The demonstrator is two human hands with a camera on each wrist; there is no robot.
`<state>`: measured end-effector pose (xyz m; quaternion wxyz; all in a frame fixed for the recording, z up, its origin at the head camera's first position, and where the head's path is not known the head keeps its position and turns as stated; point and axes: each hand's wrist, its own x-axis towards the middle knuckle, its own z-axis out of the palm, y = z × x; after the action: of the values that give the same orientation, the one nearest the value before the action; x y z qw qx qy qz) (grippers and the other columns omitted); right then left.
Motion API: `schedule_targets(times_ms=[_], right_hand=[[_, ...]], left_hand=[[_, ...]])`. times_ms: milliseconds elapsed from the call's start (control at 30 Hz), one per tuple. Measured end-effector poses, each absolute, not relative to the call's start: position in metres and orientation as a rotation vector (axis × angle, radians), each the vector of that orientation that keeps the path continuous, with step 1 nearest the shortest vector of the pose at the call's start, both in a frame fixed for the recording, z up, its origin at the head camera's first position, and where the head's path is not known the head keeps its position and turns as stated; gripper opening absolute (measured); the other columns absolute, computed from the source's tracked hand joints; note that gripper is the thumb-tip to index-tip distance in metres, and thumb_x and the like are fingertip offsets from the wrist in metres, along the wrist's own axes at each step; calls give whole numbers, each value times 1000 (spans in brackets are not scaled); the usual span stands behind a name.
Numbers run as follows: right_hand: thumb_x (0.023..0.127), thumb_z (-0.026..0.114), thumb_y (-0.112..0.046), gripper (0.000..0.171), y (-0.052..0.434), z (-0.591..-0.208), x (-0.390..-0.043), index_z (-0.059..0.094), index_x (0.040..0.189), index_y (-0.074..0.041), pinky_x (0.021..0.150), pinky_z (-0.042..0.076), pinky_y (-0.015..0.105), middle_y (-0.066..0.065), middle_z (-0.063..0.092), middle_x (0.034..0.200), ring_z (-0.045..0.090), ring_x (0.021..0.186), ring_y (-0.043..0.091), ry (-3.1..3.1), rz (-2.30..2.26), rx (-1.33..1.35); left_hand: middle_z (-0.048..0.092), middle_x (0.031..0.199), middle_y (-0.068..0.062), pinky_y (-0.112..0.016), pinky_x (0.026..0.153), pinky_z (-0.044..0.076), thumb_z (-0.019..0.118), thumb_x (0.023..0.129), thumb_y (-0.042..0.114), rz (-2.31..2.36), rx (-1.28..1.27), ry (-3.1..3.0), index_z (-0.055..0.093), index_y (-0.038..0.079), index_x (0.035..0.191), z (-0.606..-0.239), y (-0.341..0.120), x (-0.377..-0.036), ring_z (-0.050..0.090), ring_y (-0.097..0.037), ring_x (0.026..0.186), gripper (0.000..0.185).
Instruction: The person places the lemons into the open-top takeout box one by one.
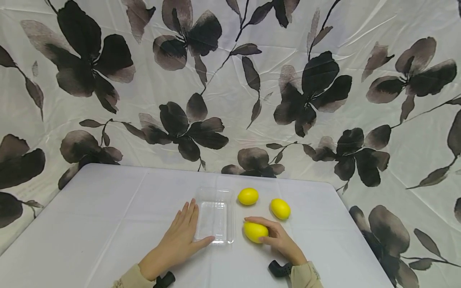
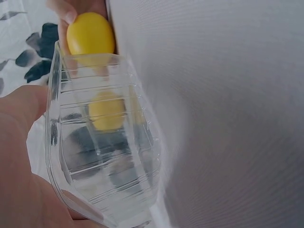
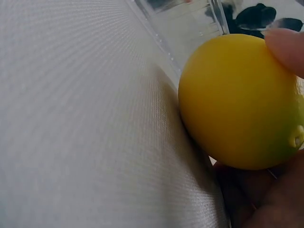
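Note:
A clear plastic container (image 1: 216, 216) stands open-topped on the white table. My left hand (image 1: 181, 232) rests along its left side, fingers straight and thumb at the near rim; the left wrist view shows the container (image 2: 102, 142) beside that thumb. Just right of the container, my right hand (image 1: 279, 236) grips a yellow lemon (image 1: 255, 232) between thumb and fingers. Up close in the right wrist view, this lemon (image 3: 237, 102) is at or very near the cloth. Two more lemons lie beyond that hand, one at the back (image 1: 248, 196) and one to the right (image 1: 280, 209).
A white cloth covers the table (image 1: 108, 224). Behind it hangs a pale curtain (image 1: 245, 100) with dark flowers. Black wrist-worn devices sit at the left wrist (image 1: 165, 279) and the right wrist (image 1: 279, 269).

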<state>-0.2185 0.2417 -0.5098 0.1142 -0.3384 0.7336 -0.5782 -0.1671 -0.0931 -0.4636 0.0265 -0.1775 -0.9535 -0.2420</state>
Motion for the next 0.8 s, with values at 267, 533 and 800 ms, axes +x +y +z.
schedule_targets(times_ms=[267,533,800], right_hand=[[86,69,-7,56,239,-507,-217,55,140,-9,114,28,22,10,56,142,46,135,21,2193,-1685,-898],[83,76,-8,57,238,-506,-217,55,136,-6,114,28,21,12,57,138,48,133,23,2188,-1710,-919],[79,81,-6,57,237,-507,-215,56,131,-9,111,33,23,10,58,139,49,131,22,2180,-1728,-823]], left_hand=[[8,162,-26,-56,120,11,50,90,71,-742,-551,-2940,20,-14,151,-464,-93,-167,6,-42,149,108],[9,162,-27,-55,120,11,52,90,69,-748,-549,-2916,21,-14,151,-466,-92,-167,7,-42,149,107],[8,162,-27,-55,120,11,50,91,70,-743,-548,-2924,21,-13,151,-468,-92,-166,6,-42,149,107]])
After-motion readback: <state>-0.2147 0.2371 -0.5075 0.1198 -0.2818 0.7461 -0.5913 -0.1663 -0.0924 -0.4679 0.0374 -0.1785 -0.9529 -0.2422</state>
